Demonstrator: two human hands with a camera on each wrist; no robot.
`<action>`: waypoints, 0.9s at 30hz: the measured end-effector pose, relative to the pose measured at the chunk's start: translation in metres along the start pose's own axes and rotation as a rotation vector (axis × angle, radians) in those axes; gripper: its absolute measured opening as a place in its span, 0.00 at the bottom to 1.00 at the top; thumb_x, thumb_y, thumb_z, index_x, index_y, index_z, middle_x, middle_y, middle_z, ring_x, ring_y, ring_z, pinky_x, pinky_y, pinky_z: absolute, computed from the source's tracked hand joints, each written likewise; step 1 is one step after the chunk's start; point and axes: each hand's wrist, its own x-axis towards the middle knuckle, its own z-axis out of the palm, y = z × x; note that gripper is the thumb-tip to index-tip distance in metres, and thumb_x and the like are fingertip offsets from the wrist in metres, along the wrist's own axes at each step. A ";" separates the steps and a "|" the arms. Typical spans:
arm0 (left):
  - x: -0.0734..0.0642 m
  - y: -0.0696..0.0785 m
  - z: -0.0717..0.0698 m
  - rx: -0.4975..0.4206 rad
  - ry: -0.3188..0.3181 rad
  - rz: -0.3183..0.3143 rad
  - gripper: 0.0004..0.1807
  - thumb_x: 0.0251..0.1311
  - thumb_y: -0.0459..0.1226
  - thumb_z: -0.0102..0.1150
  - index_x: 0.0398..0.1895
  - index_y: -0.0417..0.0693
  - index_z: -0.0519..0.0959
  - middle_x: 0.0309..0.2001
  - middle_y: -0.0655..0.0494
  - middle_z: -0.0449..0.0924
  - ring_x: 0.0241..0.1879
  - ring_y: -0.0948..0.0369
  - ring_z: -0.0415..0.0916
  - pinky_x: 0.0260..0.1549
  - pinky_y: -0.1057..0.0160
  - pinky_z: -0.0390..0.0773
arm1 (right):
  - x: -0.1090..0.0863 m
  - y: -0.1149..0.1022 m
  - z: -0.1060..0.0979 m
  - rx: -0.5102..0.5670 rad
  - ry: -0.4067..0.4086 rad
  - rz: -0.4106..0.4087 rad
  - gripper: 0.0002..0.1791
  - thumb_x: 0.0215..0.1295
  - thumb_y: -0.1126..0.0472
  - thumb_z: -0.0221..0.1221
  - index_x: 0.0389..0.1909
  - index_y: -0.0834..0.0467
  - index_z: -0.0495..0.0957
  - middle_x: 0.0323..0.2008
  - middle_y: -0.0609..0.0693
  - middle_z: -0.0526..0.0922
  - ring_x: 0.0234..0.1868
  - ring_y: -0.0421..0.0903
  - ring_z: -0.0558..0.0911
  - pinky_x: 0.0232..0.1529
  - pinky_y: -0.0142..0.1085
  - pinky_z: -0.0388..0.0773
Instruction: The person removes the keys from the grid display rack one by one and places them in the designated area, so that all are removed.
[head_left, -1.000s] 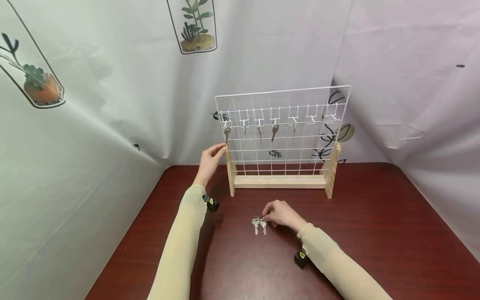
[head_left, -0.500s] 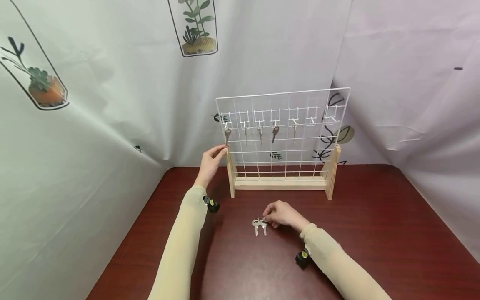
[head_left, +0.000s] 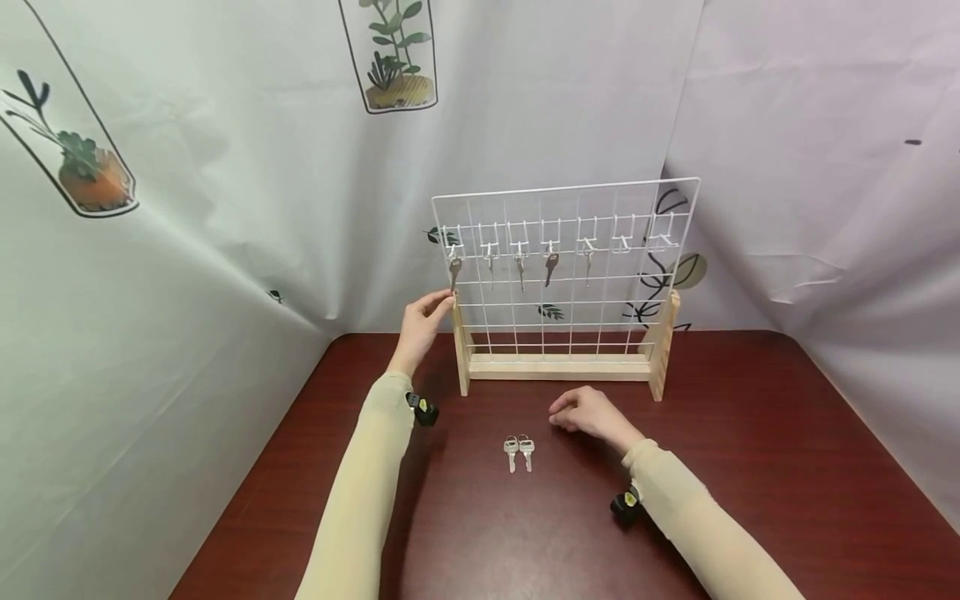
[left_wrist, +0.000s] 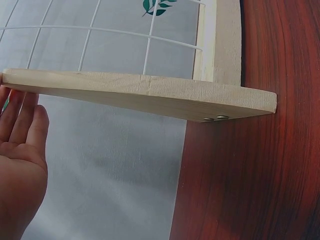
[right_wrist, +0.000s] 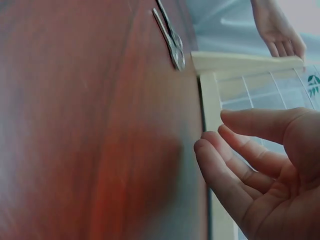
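A white wire grid rack (head_left: 555,325) with light wooden side posts stands at the back of the table. My left hand (head_left: 423,327) holds the upper end of its left post (left_wrist: 145,85), thumb and index fingertips at the top. Two silver keys (head_left: 519,454) lie side by side on the table in front of the rack. To their right, my right hand (head_left: 588,414) hovers low with nothing in it. In the right wrist view its thumb and fingertips (right_wrist: 201,145) are apart, and the keys (right_wrist: 172,45) lie beyond them.
Several keys (head_left: 551,268) hang from white hooks along the rack's upper part, while the two rightmost hooks (head_left: 621,243) bear none. The dark red wooden table (head_left: 750,467) is bordered by pale printed cloth (head_left: 247,167) at the back and sides.
My right hand has let go of the right key and drawn back to the right and away from me. The two keys lie where they were, and my left hand stays on the post.
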 end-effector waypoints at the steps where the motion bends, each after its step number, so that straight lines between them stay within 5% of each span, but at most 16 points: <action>1: 0.002 -0.003 0.000 -0.004 0.002 0.000 0.18 0.70 0.35 0.61 0.57 0.32 0.81 0.52 0.44 0.85 0.48 0.64 0.79 0.57 0.61 0.75 | 0.000 0.000 -0.004 -0.011 0.013 -0.008 0.08 0.61 0.66 0.67 0.39 0.66 0.86 0.30 0.50 0.87 0.29 0.46 0.84 0.32 0.35 0.84; 7: 0.015 -0.031 0.001 -0.026 0.021 -0.004 0.19 0.68 0.40 0.64 0.57 0.37 0.82 0.53 0.45 0.85 0.49 0.63 0.78 0.58 0.60 0.74 | 0.002 -0.007 -0.036 -0.065 0.092 -0.064 0.10 0.65 0.63 0.66 0.41 0.67 0.86 0.33 0.54 0.88 0.34 0.55 0.86 0.33 0.34 0.81; 19: 0.015 -0.036 0.001 -0.019 0.033 0.046 0.18 0.68 0.41 0.64 0.55 0.38 0.83 0.52 0.45 0.85 0.50 0.60 0.79 0.58 0.59 0.75 | 0.000 -0.038 -0.096 0.000 0.306 -0.114 0.18 0.71 0.56 0.61 0.52 0.66 0.83 0.47 0.62 0.86 0.44 0.57 0.87 0.47 0.45 0.84; 27: 0.013 -0.036 0.000 -0.013 0.029 0.038 0.19 0.68 0.43 0.64 0.55 0.40 0.83 0.52 0.46 0.85 0.51 0.60 0.79 0.57 0.58 0.75 | -0.006 -0.070 -0.117 0.102 0.450 -0.221 0.24 0.72 0.48 0.61 0.56 0.63 0.82 0.50 0.61 0.86 0.39 0.36 0.85 0.41 0.26 0.80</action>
